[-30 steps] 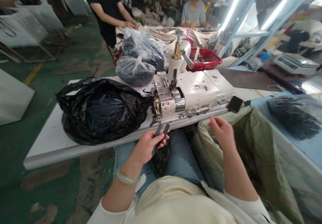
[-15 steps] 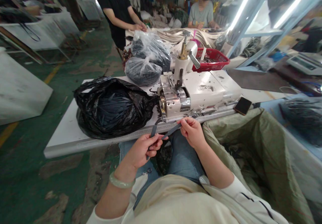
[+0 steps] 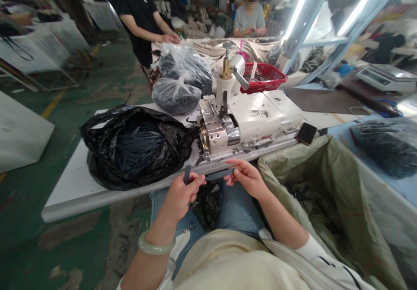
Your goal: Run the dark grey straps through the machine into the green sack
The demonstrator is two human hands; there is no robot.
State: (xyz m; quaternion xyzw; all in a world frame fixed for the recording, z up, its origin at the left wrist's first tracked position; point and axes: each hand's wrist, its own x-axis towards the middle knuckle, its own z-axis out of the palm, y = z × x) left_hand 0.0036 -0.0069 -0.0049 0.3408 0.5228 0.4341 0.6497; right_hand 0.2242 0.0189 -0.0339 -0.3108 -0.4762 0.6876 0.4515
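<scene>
A narrow dark grey strip point(image 3: 217, 175) stretches between my two hands, just in front of the table edge and above my lap. My left hand point(image 3: 183, 193) is closed on it, with a short grey end point(image 3: 187, 173) sticking up beside the thumb. My right hand point(image 3: 249, 178) pinches the strip's other end between thumb and fingers, the index finger pointing left. Just beyond the hands stands a white machine point(image 3: 257, 116) with a metal working head point(image 3: 216, 134) and dark scraps along its front.
On the table's left lies an open black plastic bag point(image 3: 137, 146) of dark strips. Clear bags point(image 3: 177, 94) and a red basket point(image 3: 263, 79) stand behind. A phone point(image 3: 306, 133) lies right, above a green sack point(image 3: 335, 185). Two people work across the table.
Both hands have drawn back a little from the machine. The strip now runs nearly level between them instead of slanting up to the right. The whole view has shifted slightly.
</scene>
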